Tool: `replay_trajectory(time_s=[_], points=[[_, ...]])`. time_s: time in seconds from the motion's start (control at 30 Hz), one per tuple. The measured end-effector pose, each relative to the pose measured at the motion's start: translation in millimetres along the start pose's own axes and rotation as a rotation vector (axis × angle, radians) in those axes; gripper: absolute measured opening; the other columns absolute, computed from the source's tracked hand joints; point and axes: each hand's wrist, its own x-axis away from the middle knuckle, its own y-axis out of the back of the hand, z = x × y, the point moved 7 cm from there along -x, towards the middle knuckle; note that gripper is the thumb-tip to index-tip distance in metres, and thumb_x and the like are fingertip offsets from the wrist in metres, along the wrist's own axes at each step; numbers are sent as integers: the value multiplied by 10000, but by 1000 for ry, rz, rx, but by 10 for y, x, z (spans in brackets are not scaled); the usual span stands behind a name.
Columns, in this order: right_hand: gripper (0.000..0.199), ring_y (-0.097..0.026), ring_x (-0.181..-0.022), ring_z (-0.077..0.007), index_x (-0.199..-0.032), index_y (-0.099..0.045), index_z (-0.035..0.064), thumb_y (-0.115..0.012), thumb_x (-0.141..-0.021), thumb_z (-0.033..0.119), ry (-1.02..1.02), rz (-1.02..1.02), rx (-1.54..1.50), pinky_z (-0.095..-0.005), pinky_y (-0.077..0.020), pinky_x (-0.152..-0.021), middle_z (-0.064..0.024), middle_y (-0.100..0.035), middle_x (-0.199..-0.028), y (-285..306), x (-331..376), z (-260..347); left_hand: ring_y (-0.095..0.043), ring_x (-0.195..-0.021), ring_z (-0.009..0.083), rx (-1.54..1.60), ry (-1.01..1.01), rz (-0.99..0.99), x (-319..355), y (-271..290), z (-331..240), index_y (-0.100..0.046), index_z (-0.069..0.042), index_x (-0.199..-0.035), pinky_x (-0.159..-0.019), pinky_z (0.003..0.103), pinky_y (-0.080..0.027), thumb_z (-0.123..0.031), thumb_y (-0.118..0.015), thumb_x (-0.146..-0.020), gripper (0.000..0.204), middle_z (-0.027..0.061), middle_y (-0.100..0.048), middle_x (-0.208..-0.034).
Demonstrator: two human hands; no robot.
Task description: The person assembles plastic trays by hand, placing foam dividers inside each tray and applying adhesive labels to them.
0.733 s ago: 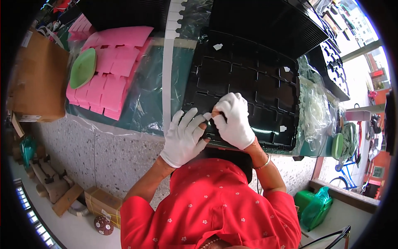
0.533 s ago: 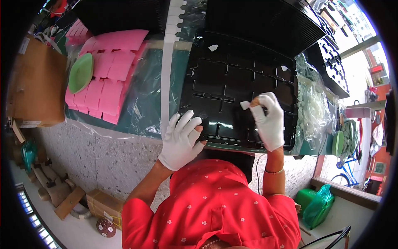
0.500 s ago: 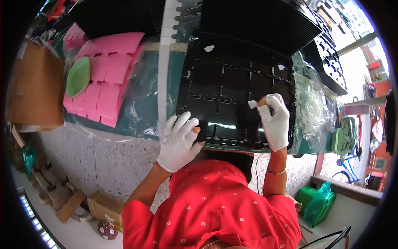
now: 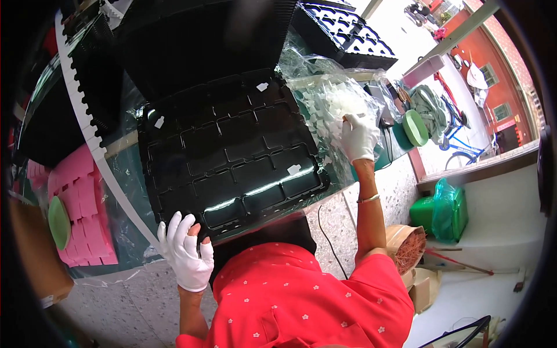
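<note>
— Tray first: where's it sit against the hands?
— Black compartment tray (image 4: 232, 156) lies flat on the table, right above the left hand (image 4: 187, 250). That gloved hand rests at the tray's near-left corner, fingers (image 4: 174, 223) spread and loose, tips touching the rim, gripping nothing.
— Right hand?
— Right hand (image 4: 358, 136), gloved too, is off the tray's right edge, down in the clear plastic bag (image 4: 336, 95) of small white pieces. Fingers curl in; can't tell if they pinch a piece.
— Tray's axis?
— Long side runs from lower left to upper right, tilted in the frame.
— Contents?
— Mostly bare cells. White pieces (image 4: 294, 169) sit in a few: one near right, one far right, one far left. Pink tray stack (image 4: 75, 197) and green dish (image 4: 58, 221) lie well left.
</note>
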Motion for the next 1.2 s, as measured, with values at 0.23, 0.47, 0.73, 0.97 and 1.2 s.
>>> replay_trajectory(time_s=[0.23,0.47,0.73,0.97,1.2], points=[[139,-646,-846,-316,-943,-738,81,-682,-823,122,-12,-64,-348,-389,-510,-768,-129,-681,-915,214,276,-22,-537,-1252,287,74,-48,35,-107,-113,-231,-594,-22,-1075,-1109,573,-355,-42,-668,-817,269,62,-565,-1277],[183,-648,-884,-304,-961,-714,49,-705,-778,44,270,264,-688,-378,-516,-805,-121,-667,-896,394,774,656,-554,-1222,282,202,-171,32,-402,-223,-590,-586,-32,-1027,-1065,566,-383,-60,-684,-811,238,67,-595,-1236],[241,-564,-981,-348,-933,-710,123,-748,-697,160,399,300,-381,-453,-448,-826,-84,-617,-1020,484,791,989,-530,-1238,333,277,-353,169,-785,-561,-1250,-633,18,-1122,-1068,574,-366,-191,-719,-801,392,121,-571,-1281],[233,-556,-1040,-373,-871,-679,101,-737,-650,148,418,242,-412,-471,-438,-881,-120,-615,-1119,389,751,1001,-457,-1313,331,155,-368,269,-965,-933,-1325,-624,13,-1200,-1119,593,-279,-342,-732,-792,552,132,-555,-1330],[272,-496,-1182,-401,-931,-667,94,-751,-676,139,337,247,-457,-487,-408,-983,-159,-538,-1329,364,793,910,-449,-1321,320,51,-361,294,-884,-1015,-1342,-602,35,-1222,-1124,614,-247,-426,-743,-771,660,142,-539,-1334]])
